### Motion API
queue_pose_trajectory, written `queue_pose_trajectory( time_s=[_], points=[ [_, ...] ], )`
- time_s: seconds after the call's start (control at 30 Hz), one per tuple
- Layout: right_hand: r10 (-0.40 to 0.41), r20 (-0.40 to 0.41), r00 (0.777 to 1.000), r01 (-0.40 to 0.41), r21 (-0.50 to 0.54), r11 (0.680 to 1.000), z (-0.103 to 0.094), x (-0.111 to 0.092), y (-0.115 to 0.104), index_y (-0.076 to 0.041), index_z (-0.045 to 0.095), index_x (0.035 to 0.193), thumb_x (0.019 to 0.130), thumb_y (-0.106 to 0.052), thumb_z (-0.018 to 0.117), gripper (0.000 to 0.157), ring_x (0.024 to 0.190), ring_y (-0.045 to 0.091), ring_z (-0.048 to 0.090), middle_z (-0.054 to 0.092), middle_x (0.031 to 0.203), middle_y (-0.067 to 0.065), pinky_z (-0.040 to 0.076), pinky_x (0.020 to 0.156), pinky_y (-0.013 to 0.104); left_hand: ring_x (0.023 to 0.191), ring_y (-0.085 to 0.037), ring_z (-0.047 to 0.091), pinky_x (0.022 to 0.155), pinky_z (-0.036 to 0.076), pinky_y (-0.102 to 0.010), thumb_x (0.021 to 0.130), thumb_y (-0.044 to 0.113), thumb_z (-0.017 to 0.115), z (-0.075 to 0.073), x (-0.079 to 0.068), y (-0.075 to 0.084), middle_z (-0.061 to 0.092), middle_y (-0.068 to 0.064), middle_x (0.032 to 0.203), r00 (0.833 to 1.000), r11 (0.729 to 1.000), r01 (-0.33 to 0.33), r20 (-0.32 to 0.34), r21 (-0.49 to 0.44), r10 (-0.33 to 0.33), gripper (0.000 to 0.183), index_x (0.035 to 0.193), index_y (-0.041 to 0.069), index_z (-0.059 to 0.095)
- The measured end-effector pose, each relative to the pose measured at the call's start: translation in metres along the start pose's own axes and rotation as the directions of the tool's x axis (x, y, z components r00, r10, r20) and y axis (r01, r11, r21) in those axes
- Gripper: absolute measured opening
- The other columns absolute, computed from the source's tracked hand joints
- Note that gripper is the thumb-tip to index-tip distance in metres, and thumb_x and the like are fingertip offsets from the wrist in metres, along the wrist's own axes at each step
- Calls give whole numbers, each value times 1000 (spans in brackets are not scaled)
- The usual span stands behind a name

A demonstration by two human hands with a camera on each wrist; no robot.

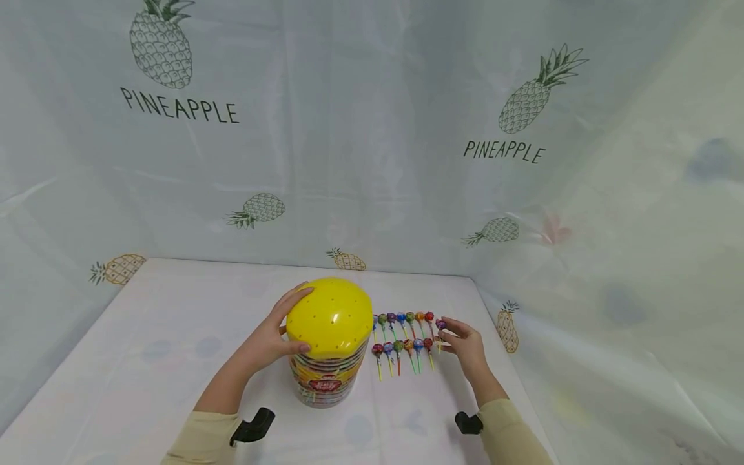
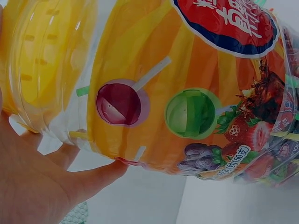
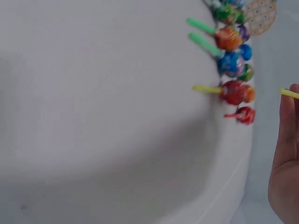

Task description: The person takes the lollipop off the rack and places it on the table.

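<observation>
A large clear jar (image 1: 324, 386) with a yellow lid (image 1: 331, 316) stands on the table, its label printed with lollipops and fruit. My left hand (image 1: 278, 330) grips it from the left at the lid, thumb at the front and fingers over the far edge. In the left wrist view the jar's orange label (image 2: 154, 93) lies beside that hand (image 2: 42, 177). On the right, my right hand (image 1: 469, 349) pinches a purple-wrapped lollipop (image 1: 440, 325), raised at the right end of the rows. Its yellow stick (image 3: 288, 93) pokes out from the fingers in the right wrist view.
Two rows of wrapped lollipops lie right of the jar, a back row (image 1: 401, 318) and a front row (image 1: 409, 347), sticks toward me. The white table (image 1: 192, 310) meets a pineapple-print curtain (image 1: 372, 161) at the back and sides.
</observation>
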State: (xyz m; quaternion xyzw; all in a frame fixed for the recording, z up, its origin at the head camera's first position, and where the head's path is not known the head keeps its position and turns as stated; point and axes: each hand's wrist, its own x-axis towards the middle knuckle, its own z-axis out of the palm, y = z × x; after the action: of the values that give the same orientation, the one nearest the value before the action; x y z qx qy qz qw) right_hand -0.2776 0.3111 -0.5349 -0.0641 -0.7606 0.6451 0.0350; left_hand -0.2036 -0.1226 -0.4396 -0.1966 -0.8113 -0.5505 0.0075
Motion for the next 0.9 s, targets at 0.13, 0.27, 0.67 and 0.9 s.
queue_pose_trajectory(
  time_s=[0.13, 0.27, 0.67, 0.9],
  points=[
    [44, 5, 999, -43, -61, 997, -4, 4, 12, 3, 59, 129, 89, 0, 68, 41, 95, 32, 69, 62, 124, 20, 59, 71, 33, 141, -47, 15, 96, 35, -72, 73, 51, 81, -1, 0, 0, 12, -8, 161, 1000, 1000, -2, 0, -1, 2, 96, 151, 26, 32],
    [79, 10, 997, -77, -125, 989, -6, 8, 22, 3, 61, 126, 89, 1, 67, 38, 89, 22, 69, 62, 122, 21, 59, 71, 34, 141, -47, 15, 96, 35, -72, 73, 50, 82, -2, 0, 0, 12, -8, 161, 1000, 1000, -3, -1, -5, 3, 95, 151, 26, 32],
    [146, 3, 989, -141, -243, 960, -8, 16, 39, 1, 67, 114, 88, -1, 68, 26, 86, 21, 65, 65, 112, 18, 59, 66, 35, 141, -47, 15, 96, 34, -73, 74, 51, 81, 0, 0, -3, 11, -6, 162, 1000, 1000, 2, 0, -13, -2, 94, 151, 29, 32],
    [150, 4, 989, -143, -279, 950, -6, 19, 43, 1, 68, 112, 87, -3, 71, 26, 83, 19, 65, 67, 104, 14, 59, 65, 34, 141, -47, 15, 97, 33, -73, 74, 50, 81, 1, 0, -2, 12, -6, 161, 1000, 1000, 12, -3, -22, -13, 94, 151, 28, 32]
  ],
)
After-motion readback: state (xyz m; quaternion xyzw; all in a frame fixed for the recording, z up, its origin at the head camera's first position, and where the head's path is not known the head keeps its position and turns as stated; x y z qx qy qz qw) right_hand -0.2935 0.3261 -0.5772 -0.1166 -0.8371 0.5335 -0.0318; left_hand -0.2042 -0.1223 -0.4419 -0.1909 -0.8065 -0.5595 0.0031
